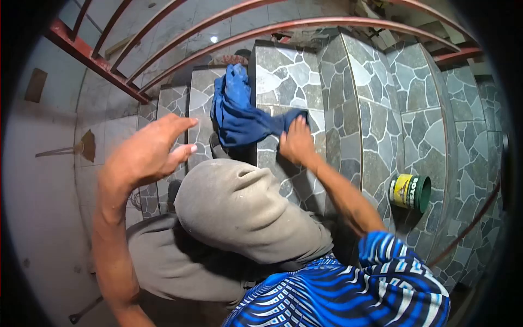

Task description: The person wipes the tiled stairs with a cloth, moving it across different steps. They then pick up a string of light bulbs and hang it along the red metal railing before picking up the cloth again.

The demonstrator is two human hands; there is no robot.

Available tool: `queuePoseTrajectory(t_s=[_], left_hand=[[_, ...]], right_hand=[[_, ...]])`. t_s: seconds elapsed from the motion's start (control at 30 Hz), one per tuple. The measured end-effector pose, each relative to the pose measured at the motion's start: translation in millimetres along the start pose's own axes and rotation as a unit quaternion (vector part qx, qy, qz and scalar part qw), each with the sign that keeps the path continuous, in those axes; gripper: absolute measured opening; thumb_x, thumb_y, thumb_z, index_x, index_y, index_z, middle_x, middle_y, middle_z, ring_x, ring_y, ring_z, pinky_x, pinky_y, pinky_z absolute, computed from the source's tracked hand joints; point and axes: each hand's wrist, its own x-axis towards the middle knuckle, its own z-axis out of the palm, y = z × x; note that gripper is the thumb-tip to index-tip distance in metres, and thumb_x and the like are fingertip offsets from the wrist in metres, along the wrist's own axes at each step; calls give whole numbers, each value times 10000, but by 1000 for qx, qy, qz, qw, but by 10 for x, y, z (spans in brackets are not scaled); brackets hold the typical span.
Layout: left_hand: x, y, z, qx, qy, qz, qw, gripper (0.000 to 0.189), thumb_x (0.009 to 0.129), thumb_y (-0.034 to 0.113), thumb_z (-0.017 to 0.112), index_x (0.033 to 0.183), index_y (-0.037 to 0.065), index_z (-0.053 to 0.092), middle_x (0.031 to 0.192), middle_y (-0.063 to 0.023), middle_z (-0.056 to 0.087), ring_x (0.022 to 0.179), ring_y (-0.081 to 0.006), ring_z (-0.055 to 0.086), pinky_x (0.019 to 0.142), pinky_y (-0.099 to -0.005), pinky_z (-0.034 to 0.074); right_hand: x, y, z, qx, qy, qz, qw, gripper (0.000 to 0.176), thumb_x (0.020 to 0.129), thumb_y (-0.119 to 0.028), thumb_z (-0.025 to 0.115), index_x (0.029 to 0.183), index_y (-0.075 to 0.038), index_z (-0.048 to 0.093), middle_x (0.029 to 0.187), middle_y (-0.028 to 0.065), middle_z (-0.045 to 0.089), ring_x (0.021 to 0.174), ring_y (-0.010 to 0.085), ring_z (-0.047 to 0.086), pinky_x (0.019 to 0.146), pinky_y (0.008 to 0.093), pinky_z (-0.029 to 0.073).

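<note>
A blue cloth, crumpled like a garment, drapes over the edge of a stone-patterned tiled step. My right hand presses one end of the cloth against the step, its fingers closed over the fabric. Off to the left, my left hand is raised in the air with thumb and fingers apart and nothing between them. Between the two hands is my bent knee in grey trousers, which hides part of the steps below.
A red metal railing curves across the top. On a tiled step at right lies a green bucket with a yellow label. At far left a broom rests on the floor, near a brown block.
</note>
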Motion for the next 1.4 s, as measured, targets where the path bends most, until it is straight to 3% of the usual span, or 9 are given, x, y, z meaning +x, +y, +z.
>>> queuePoseTrajectory(t_s=[0.17, 0.27, 0.3, 0.53, 0.6, 0.83, 1.23, 1.33, 1.4], left_hand=[[32, -104, 25, 17, 32, -6, 999, 462, 930, 236, 681, 1333, 41, 569, 1148, -183, 625, 969, -339, 626, 878, -402, 520], [40, 21, -10, 5, -9, -32, 999, 459, 929, 231, 681, 1330, 37, 571, 1151, -180, 627, 980, -338, 627, 891, -399, 518], [18, -12, 44, -2, 0, -4, 1000, 459, 928, 228, 682, 1329, 35, 570, 1138, -176, 627, 968, -334, 625, 885, -398, 513], [45, -149, 12, 18, 22, -11, 1000, 453, 924, 211, 686, 1326, 33, 574, 1108, -170, 627, 960, -323, 623, 867, -404, 511], [50, -48, 8, 11, 5, -28, 1000, 450, 923, 208, 683, 1326, 37, 575, 1117, -175, 628, 989, -336, 620, 901, -404, 513], [134, -125, 42, 26, 11, 1, 1000, 460, 928, 227, 681, 1331, 35, 570, 1141, -174, 627, 1011, -335, 624, 908, -401, 508], [244, 26, 45, 20, -32, -35, 999, 473, 937, 267, 666, 1344, 47, 568, 1147, -169, 630, 998, -353, 623, 898, -418, 513], [226, -8, 78, 14, -41, -12, 999, 470, 939, 270, 667, 1342, 49, 569, 1138, -173, 629, 992, -347, 622, 884, -422, 514], [197, -9, 78, -2, -36, 14, 999, 470, 939, 268, 669, 1342, 47, 568, 1121, -175, 627, 968, -338, 617, 873, -421, 514]], right_hand=[[247, 285, -133, 32, -31, 10, 999, 634, 913, -337, 519, 1258, 195, 528, 1229, 386, 556, 1129, 470, 571, 992, 546, 428], [683, 364, -151, 50, -193, 118, 973, 656, 939, -362, 480, 1292, 190, 512, 1314, 392, 522, 1228, 485, 525, 1061, 535, 401], [458, 343, 11, 4, -83, 68, 994, 693, 935, -382, 483, 1312, 199, 495, 1360, 420, 477, 1267, 501, 504, 1097, 535, 381], [549, 487, -137, 2, -111, 23, 993, 634, 936, -398, 512, 1176, 186, 576, 1147, 364, 599, 1040, 455, 606, 904, 519, 485], [793, 484, -124, 2, -172, 87, 981, 614, 953, -400, 489, 1139, 175, 600, 1180, 370, 603, 1061, 455, 613, 897, 504, 500], [42, 197, -225, -54, -82, -77, 992, 669, 943, -383, 507, 1247, 211, 544, 1242, 399, 555, 1140, 473, 562, 1013, 510, 428], [319, 241, 0, 29, -11, -25, 999, 633, 908, -331, 530, 1266, 191, 546, 1340, 414, 503, 1253, 496, 508, 1085, 533, 374], [712, 147, -272, 86, -171, 78, 978, 662, 918, -356, 507, 1264, 207, 534, 1319, 432, 510, 1228, 526, 531, 1072, 537, 391], [262, -18, -122, -8, -26, 4, 1000, 675, 898, -356, 521, 1267, 210, 534, 1326, 441, 499, 1242, 532, 522, 1067, 532, 395]])
